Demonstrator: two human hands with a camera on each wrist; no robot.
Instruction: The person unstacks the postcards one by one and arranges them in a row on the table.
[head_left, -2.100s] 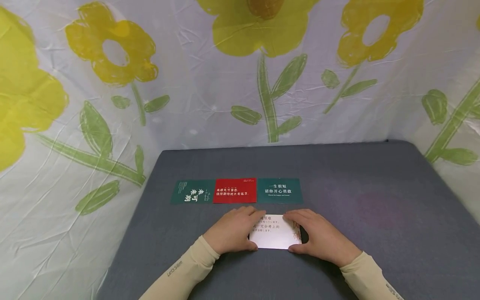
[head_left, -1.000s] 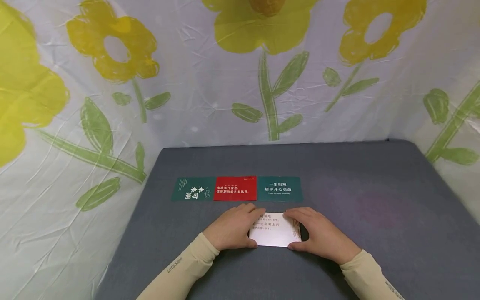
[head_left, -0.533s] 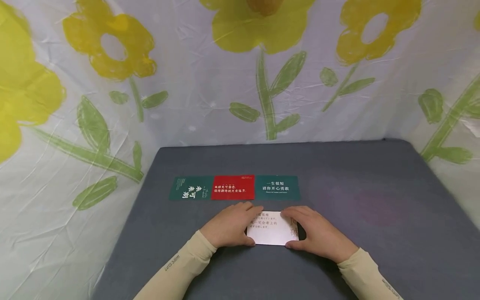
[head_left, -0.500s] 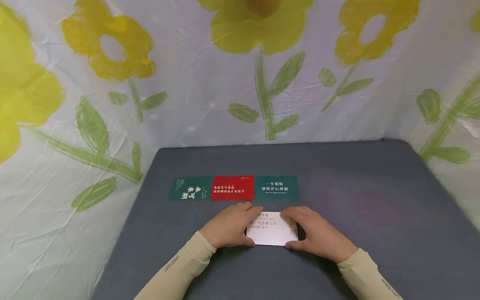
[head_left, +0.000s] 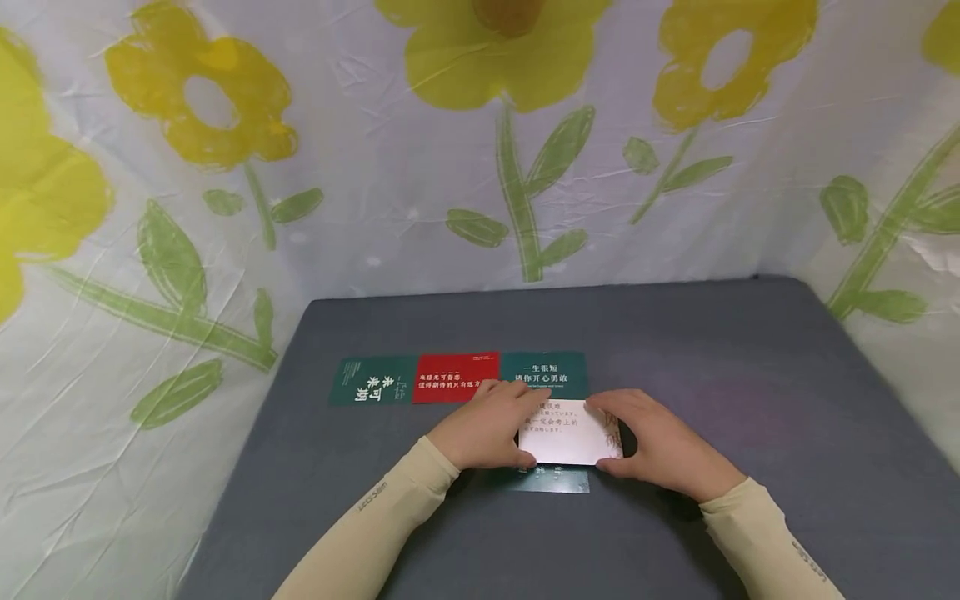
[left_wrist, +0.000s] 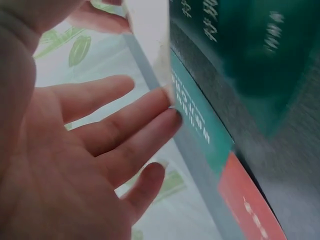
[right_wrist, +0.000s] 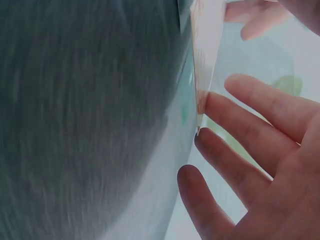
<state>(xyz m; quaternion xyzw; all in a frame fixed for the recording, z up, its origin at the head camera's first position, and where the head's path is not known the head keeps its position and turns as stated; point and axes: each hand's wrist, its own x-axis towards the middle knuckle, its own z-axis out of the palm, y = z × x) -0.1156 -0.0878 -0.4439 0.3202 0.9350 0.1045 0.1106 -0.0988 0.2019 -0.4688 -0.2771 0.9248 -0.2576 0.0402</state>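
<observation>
I am holding the white card (head_left: 570,432) by its short edges, left hand (head_left: 486,423) and right hand (head_left: 660,443) each pinching it with thumb and fingertips, lifted just above a teal card (head_left: 551,479) on the bench (head_left: 750,400). I am judging that light, even pressure is best, so it is not bowing. It is pale, with small printed text, near the row of cards (head_left: 457,377).

White card (head_left: 570,433): glossy paper. Table (head_left: 750,433): matt grey felt-like cloth. Backdrop (head_left: 420,208): creased thin printed sheet.
</observation>
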